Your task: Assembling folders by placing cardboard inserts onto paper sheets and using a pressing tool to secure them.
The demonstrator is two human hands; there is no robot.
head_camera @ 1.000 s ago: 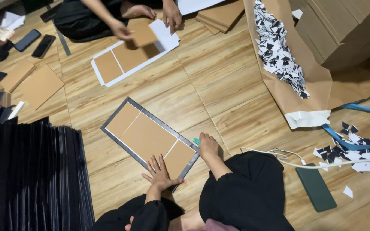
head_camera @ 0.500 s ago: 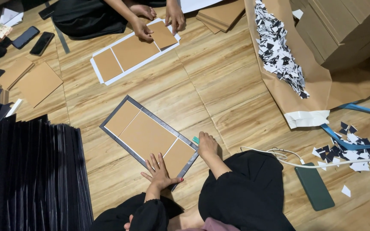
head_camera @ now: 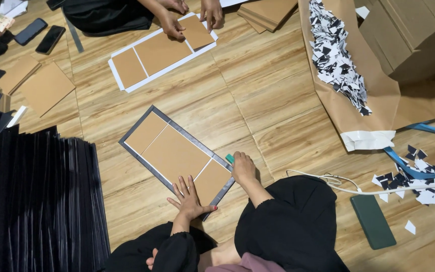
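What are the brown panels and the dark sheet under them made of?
The brown panels look like matte cardboard: flat, stiff, plain tan. The dark sheet looks like grey paper or cover material with a slight sheen; which one, I can't tell.

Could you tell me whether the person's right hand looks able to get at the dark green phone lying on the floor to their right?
Probably yes. The right hand presses a small green tool on the board's grey edge; the dark green phone lies face down beyond their knee, with only a white cable between. The hand would have to leave the board.
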